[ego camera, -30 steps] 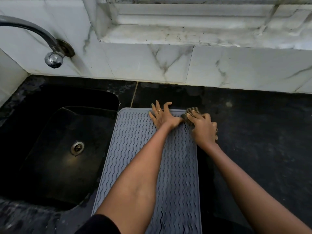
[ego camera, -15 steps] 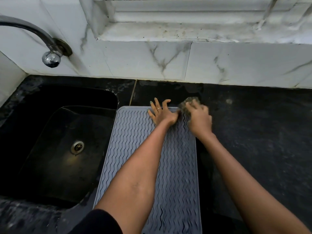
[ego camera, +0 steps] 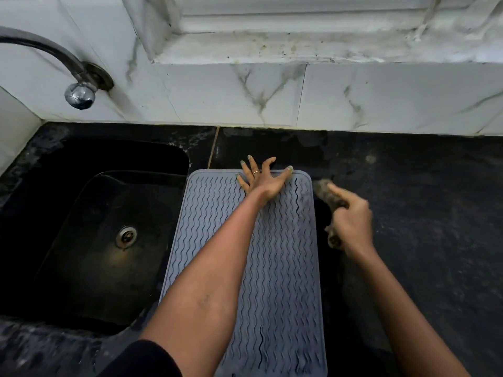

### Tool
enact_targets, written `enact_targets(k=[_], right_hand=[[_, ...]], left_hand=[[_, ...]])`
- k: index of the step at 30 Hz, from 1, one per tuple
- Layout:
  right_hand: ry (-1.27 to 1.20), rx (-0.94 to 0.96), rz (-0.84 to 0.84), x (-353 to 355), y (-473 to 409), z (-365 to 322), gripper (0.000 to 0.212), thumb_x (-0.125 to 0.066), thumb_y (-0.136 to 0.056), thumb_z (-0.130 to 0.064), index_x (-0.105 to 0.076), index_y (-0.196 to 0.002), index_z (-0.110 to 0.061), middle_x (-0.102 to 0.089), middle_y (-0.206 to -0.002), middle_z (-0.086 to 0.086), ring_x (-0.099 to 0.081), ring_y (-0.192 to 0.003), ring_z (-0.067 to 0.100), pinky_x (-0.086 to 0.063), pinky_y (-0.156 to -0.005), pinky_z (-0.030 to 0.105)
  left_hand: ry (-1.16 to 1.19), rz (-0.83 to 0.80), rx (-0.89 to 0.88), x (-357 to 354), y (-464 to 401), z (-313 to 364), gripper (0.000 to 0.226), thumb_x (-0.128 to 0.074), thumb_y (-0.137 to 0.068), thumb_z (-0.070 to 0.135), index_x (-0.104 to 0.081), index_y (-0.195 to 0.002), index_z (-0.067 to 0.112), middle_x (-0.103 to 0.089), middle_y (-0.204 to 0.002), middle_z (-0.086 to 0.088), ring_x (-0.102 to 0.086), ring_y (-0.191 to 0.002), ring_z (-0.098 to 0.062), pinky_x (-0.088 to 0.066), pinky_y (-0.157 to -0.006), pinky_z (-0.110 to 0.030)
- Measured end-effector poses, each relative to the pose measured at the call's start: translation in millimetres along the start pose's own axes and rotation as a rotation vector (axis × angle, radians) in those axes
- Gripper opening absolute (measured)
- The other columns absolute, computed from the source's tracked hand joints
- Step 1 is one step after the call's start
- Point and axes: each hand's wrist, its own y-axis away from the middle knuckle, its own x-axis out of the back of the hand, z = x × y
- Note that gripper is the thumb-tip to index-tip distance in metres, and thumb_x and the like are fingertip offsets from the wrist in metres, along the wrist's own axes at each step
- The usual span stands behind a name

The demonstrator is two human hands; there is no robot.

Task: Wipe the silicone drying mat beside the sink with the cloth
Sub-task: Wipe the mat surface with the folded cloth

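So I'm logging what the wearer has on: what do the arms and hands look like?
Both forearms are bare. The left hand wears a thin ring and pale green nail polish. A black sleeve shows at the left upper arm. The right hand shows no jewellery.

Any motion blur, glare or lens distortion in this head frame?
Head view: the right hand and its cloth are smeared by motion; the left hand on the mat is sharp; the tap knob carries a small highlight; the wide lens bows the counter's back edge.
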Motion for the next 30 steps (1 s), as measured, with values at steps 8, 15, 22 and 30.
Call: enact_targets(k=[8, 15, 22, 30], right_hand=[[0.357, 0.250, -0.115, -37, -26, -6, 0.071, -0.039, -0.079, 0.018, -0.038, -0.144, -0.012, -0.030, -0.154, 0.011, -0.033, -0.137, 0.031, -0.033, -0.112, 0.045], [0.836, 0.468, -0.126, -54, -1, 23, 0.068, -0.048, -0.084, 0.006, -0.032, -0.146, -0.015, -0.027, -0.156, 0.009, -0.026, -0.138, 0.035, -0.031, -0.106, 0.049], [0.479, 0.411, -0.157, -8, 59, 44, 0.062, -0.047, -0.070, 0.017, -0.065, -0.120, -0.015, -0.057, -0.135, 0.007, -0.055, -0.116, 0.026, -0.046, -0.096, 0.040], [-0.303, 0.009, 0.124, 7, 30, 5, 0.063, -0.033, -0.078, 0.015, -0.063, -0.122, -0.019, -0.064, -0.122, 0.012, -0.060, -0.089, 0.028, -0.052, -0.082, 0.049]], left_hand=[[-0.200, -0.013, 0.025, -6, -1, 3, 0.103, -0.066, -0.067, 0.069, -0.007, -0.148, 0.044, 0.033, -0.154, -0.009, 0.034, -0.140, -0.032, 0.021, -0.110, -0.053], [-0.284, -0.034, 0.009, -5, -1, 2, 0.087, -0.056, -0.086, 0.055, 0.002, -0.149, 0.043, 0.034, -0.153, -0.012, 0.034, -0.139, -0.035, 0.019, -0.111, -0.055], [-0.212, -0.042, -0.029, -5, -1, 0, 0.083, -0.039, -0.082, 0.075, -0.003, -0.150, 0.043, 0.033, -0.154, -0.010, 0.035, -0.139, -0.033, 0.021, -0.109, -0.055], [-0.197, -0.243, -0.151, 11, 0, -11, 0.106, -0.052, -0.065, 0.083, 0.004, -0.147, 0.048, 0.039, -0.151, -0.005, 0.045, -0.131, -0.033, 0.026, -0.104, -0.059]])
